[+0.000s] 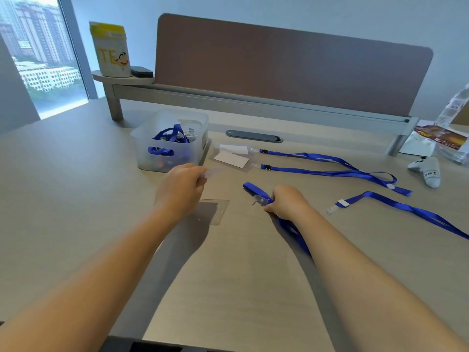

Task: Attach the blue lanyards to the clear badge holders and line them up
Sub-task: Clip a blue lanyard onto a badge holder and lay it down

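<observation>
A clear badge holder lies on the desk, partly hidden under the left hand; that hand pinches a blurred clear strip; the right hand, near centre, grips a blue lanyard whose tail disappears beneath the forearm.

Office workstation in a high-rise

A light wood desk carries a brown fabric privacy divider on a metal rail, with an oval cable grommet set in the top; the window beside it overlooks tall city buildings.
</observation>
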The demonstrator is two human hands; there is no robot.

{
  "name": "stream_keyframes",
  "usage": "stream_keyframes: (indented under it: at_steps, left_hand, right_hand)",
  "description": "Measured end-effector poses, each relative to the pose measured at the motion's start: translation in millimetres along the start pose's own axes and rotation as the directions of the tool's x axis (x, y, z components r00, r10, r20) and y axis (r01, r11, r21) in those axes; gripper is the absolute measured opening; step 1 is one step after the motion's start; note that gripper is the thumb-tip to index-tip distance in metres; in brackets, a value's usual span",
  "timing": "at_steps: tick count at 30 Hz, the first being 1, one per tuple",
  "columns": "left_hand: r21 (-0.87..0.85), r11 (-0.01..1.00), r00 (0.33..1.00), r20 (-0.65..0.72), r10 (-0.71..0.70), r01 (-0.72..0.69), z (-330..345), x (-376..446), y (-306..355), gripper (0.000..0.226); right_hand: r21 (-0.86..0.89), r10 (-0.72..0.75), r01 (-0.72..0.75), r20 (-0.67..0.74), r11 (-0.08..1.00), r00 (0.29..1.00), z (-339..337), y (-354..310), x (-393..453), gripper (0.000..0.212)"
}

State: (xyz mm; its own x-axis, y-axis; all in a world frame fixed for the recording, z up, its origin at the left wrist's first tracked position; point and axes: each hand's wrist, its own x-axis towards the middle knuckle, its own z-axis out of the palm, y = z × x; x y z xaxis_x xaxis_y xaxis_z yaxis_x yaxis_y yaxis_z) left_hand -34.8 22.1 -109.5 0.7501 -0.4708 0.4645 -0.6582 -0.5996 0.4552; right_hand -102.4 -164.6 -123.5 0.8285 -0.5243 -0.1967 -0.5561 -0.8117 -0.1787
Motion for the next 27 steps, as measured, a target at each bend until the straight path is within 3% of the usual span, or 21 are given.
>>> stream_keyframes:
  at_steps: [4, 6, 10, 12, 15, 21, 23, 24, 27]
  left_hand:
    - [-0.053, 0.992, 0.993, -0.037, -0.114, 0.112, -17.1, 3.2, -11.4, 0.025]
    - [-0.12, 0.977, 0.982, -0.044, -0.181, 0.175, -26.7, 5.7, -18.7, 0.025]
    - [-0.214, 0.936, 0.954, -0.046, -0.296, 0.28, -46.7, 12.2, -35.5, 0.027]
    - [-0.259, 0.912, 0.938, -0.054, -0.342, 0.317, -56.3, 16.8, -44.7, 0.025]
    - [-0.313, 0.885, 0.923, -0.06, -0.38, 0.344, -67.2, 25.2, -59.4, 0.025]
    - [-0.368, 0.853, 0.901, -0.082, -0.426, 0.37, -75.8, 53.1, -93.6, 0.026]
    - [-0.399, 0.84, 0.896, -0.091, -0.435, 0.367, -75.0, 61.1, -101.9, 0.025]
    - [-0.41, 0.836, 0.894, -0.096, -0.437, 0.365, -74.2, 64.2, -105.7, 0.025]
    - [-0.42, 0.829, 0.894, -0.083, -0.441, 0.37, -70.2, 67.5, -114.8, 0.025]
  right_hand:
    - [0.294, -0.04, 0.093, -0.18, 0.951, 0.983, -15.7, -19.0, -4.1, 0.013]
    - [0.51, -0.021, 0.185, -0.311, 0.84, 0.95, -27.9, -34.6, -4.4, 0.01]
    - [0.771, 0.038, 0.281, -0.367, 0.571, 0.929, -51.7, -76.5, 2.3, 0.013]
    - [0.815, 0.044, 0.328, -0.395, 0.478, 0.918, -61.3, -99.4, 9.2, 0.004]
    - [0.814, 0.084, 0.411, -0.483, 0.41, 0.872, -74.9, -132.0, 23.8, 0.013]
    - [0.782, 0.117, 0.576, -0.612, 0.238, 0.782, -98.7, -188.8, 61.4, 0.008]
    - [0.785, 0.095, 0.566, -0.602, 0.253, 0.793, -93.8, -199.2, 77.2, 0.007]
    - [0.782, 0.068, 0.54, -0.585, 0.312, 0.808, -88.0, -202.1, 86.6, 0.006]
    - [0.608, -0.067, 0.366, -0.456, 0.705, 0.887, -64.7, -202.4, 113.0, 0.018]
